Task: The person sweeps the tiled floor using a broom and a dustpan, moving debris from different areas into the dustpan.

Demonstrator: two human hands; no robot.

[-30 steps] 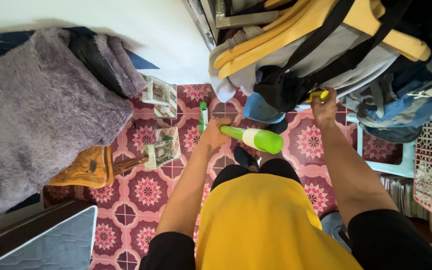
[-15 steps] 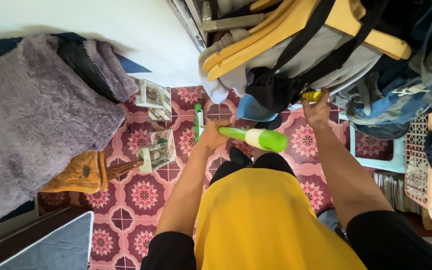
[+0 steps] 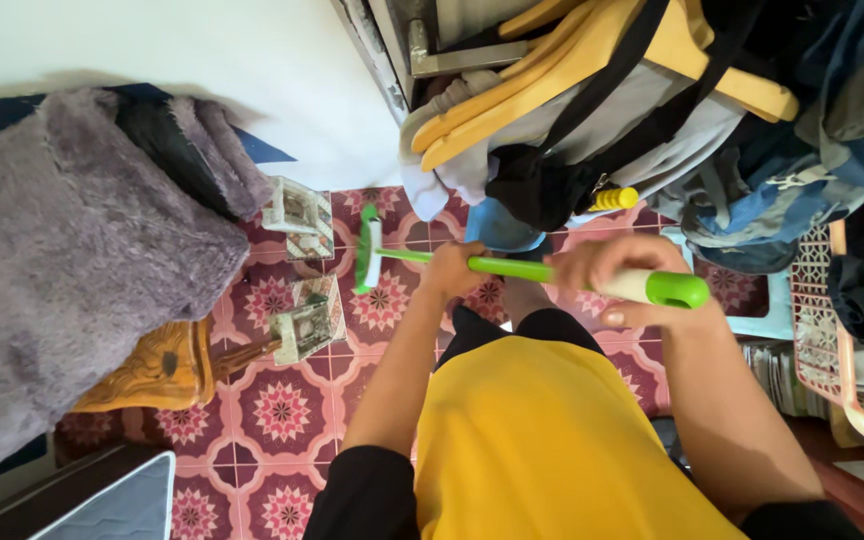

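Observation:
I hold a green and white broom (image 3: 512, 267) with both hands, its handle nearly level across my front. My left hand (image 3: 454, 268) grips the thin green shaft partway down. My right hand (image 3: 614, 277) is wrapped around the white grip near the green end cap. The broom's green head (image 3: 366, 247) rests down by the patterned pink floor tiles (image 3: 282, 410). A yellow handle (image 3: 615, 199) sticks out from the hanging clothes just above my right hand.
A grey fluffy blanket (image 3: 62, 270) fills the left. Two small mosaic boxes (image 3: 296, 211) sit on the tiles near a carved wooden piece (image 3: 157, 368). Clothes on yellow wooden hangers (image 3: 602, 60) crowd the upper right. A pink basket (image 3: 832, 340) stands at the right, a mattress corner (image 3: 102, 500) at the bottom left.
My right hand left the yellow handle among the clothes and took hold of the broom's white grip. The broom swung more level, its head moving left over the tiles.

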